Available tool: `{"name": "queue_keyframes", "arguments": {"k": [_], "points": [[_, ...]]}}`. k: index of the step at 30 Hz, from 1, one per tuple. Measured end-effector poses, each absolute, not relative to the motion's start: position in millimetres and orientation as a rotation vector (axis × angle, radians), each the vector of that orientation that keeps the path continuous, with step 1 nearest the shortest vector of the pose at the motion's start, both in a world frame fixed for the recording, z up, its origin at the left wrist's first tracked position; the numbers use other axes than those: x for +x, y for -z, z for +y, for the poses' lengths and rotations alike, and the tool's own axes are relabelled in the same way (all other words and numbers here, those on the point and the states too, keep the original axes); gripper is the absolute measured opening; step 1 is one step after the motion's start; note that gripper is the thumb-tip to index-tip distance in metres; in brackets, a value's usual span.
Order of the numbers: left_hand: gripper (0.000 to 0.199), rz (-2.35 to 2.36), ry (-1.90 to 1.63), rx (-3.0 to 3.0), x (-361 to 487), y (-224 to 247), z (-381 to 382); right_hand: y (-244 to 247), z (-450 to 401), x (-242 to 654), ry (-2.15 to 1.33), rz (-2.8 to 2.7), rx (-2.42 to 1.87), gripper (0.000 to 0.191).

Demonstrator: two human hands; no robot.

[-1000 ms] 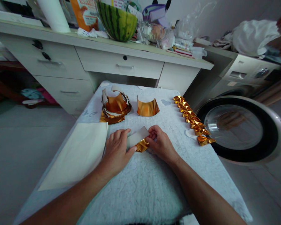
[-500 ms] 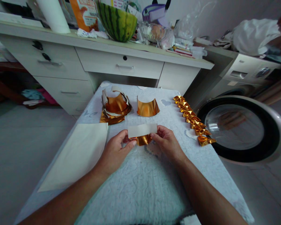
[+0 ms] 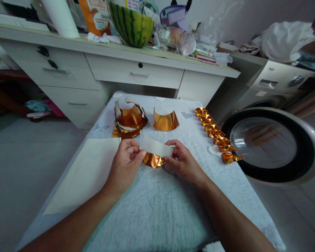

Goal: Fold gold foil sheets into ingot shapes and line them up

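Evidently, my left hand (image 3: 124, 163) and right hand (image 3: 183, 162) grip the foil (image 3: 154, 160) between them at nine and three o'clock, the stack (image 3: 130, 118) at its eleven, the folded row (image 3: 214, 133) at two.

The left hand (image 3: 124, 161) is covering one end of the foil paper (image 3: 156, 147), the right hand (image 3: 182, 161) is hiding the other, and the left hand is also blocking part of the cream sheet's (image 3: 81, 171) edge. The left forearm (image 3: 80, 213) and right forearm (image 3: 225, 206) are running out of view at the bottom, while the top edge is cutting off the white roll (image 3: 61, 17) and the orange packet (image 3: 90, 17), whose small print is blurring past reading. The stacked gold sheets (image 3: 130, 117) are overlapping too closely to count.
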State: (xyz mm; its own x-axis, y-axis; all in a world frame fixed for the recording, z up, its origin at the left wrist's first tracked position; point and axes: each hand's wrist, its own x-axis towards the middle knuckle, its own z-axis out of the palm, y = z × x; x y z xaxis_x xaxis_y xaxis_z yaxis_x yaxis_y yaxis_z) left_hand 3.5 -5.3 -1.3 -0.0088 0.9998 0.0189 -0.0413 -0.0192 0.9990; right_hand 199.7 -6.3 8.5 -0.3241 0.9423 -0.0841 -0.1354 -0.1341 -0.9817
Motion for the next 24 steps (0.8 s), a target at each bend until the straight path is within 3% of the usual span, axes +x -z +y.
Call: {"name": "queue_keyframes", "arguments": {"k": [8,16,24], "points": [[0.013,1.184,-1.148,1.299,6.6,1.3,-9.6,-1.0,-6.7,191.8,-1.499,-1.154,-1.054,0.041],[0.050,1.230,-1.100,1.391,10.2,4.3,-14.0,7.3,-7.4,184.9,-1.290,-1.267,-1.197,0.035],[0.046,1.102,-1.136,1.164,6.0,-0.6,-10.8,-1.5,-11.2,192.1,-1.110,-1.512,-1.203,0.029]]}}
